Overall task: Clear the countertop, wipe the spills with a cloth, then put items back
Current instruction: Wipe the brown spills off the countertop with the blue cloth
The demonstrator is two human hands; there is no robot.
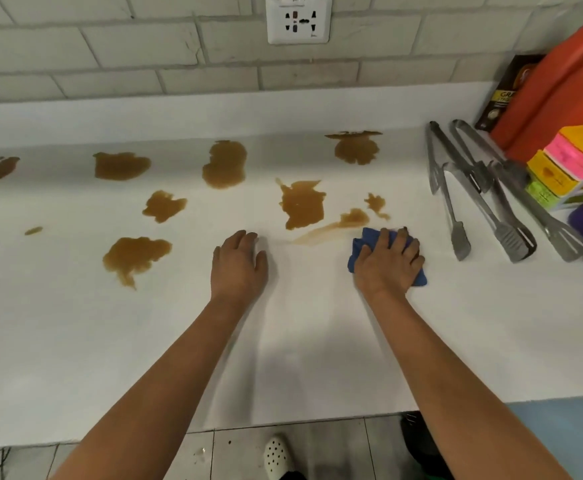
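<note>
White countertop (75, 341), brown spills (302, 204), tongs (484, 188), blue cloth (362, 247)

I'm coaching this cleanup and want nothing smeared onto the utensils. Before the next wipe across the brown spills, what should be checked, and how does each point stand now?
1. Cloth under the hand: ok. The right hand presses the blue cloth flat on the countertop.
2. Cloth at a spill: ok. It sits at the end of the thin smeared streak.
3. Wiping path free of objects: ok. Only brown spills lie to the left of the cloth.
4. Tongs clear of spills: ok, they lie apart to the right.
5. Left hand off the spills: ok, flat on a clean patch.
6. Cloth still absorbent: cannot tell.
</note>
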